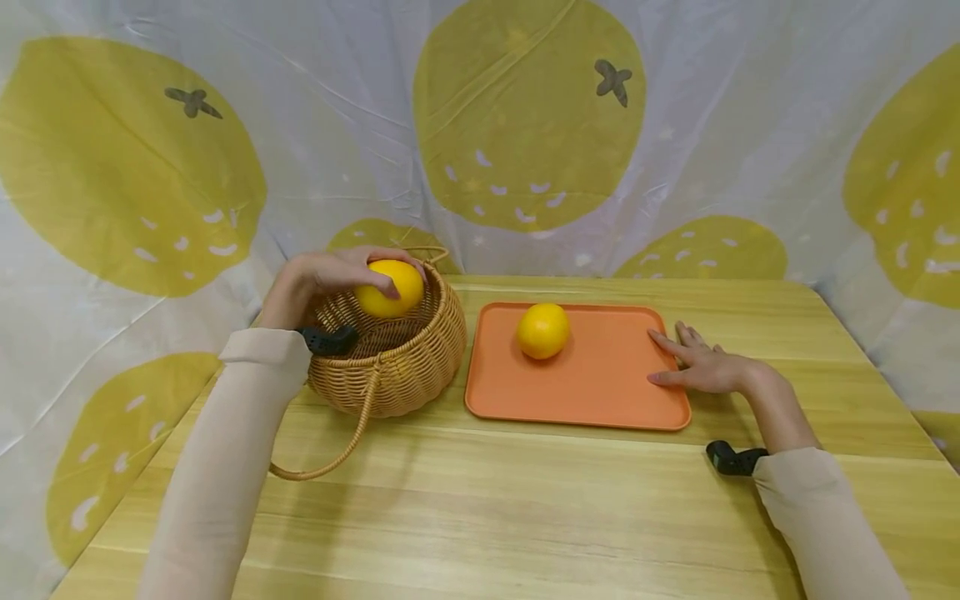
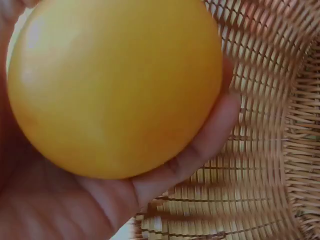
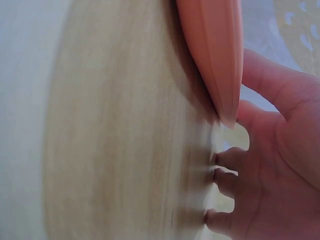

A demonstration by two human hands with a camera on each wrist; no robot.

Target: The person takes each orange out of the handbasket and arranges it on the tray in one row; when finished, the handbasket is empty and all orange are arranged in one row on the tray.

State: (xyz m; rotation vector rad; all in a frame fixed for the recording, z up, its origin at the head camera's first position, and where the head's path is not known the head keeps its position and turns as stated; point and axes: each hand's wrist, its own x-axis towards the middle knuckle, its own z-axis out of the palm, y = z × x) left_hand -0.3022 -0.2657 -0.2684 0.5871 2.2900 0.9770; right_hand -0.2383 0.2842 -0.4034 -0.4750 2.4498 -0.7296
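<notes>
My left hand (image 1: 337, 273) grips a yellow-orange orange (image 1: 397, 289) at the mouth of a wicker basket (image 1: 420, 367). In the left wrist view the thumb and fingers curve round the smooth fruit, with the basket's woven inner wall beside it. A second orange (image 1: 543, 331) lies on the left half of an orange-coloured tray (image 1: 600, 375). My right hand (image 1: 708, 367) is at the tray's right edge, fingers spread. Its thumb and index finger touch the rim, and the other fingertips rest on the table in the right wrist view.
The basket's looped handle (image 1: 341, 462) hangs down in front onto the wooden table (image 1: 480, 508). Another handle loop stands up behind the basket. A lemon-printed cloth (image 1: 360, 108) rises behind the table and along both sides.
</notes>
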